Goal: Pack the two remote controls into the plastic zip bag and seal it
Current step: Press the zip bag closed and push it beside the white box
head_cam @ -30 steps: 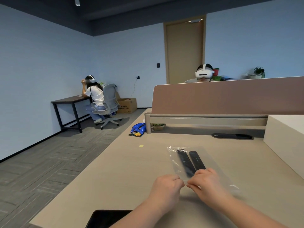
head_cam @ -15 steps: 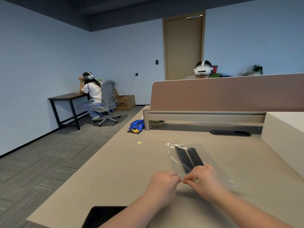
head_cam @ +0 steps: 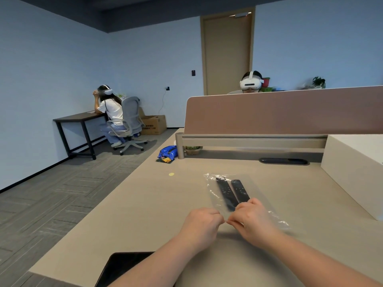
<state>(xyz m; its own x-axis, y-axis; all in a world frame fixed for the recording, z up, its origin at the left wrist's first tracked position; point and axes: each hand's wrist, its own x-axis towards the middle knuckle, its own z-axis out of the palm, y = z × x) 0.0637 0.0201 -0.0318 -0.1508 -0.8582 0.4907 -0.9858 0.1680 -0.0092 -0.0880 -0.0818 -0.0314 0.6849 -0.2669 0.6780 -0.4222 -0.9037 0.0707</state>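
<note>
A clear plastic zip bag (head_cam: 215,193) lies flat on the beige desk (head_cam: 134,204). Two black remote controls lie side by side inside it, the left remote (head_cam: 226,192) and the right remote (head_cam: 240,190). My left hand (head_cam: 202,223) and my right hand (head_cam: 253,219) meet at the bag's near edge, fingertips pinched on the plastic close together. My right hand covers the near ends of the remotes and part of the bag's opening, so the zip strip is hidden.
A white box (head_cam: 356,168) stands at the right. A brown divider panel (head_cam: 279,110) runs across the back, with a black cable slot (head_cam: 283,161) below it. A blue packet (head_cam: 167,153) lies at the far left corner, a dark tablet (head_cam: 124,266) at the near edge.
My hands stay pinched on the bag's near edge, almost unmoved. The view has tilted slightly, so everything sits a little lower and to the left in frame.
</note>
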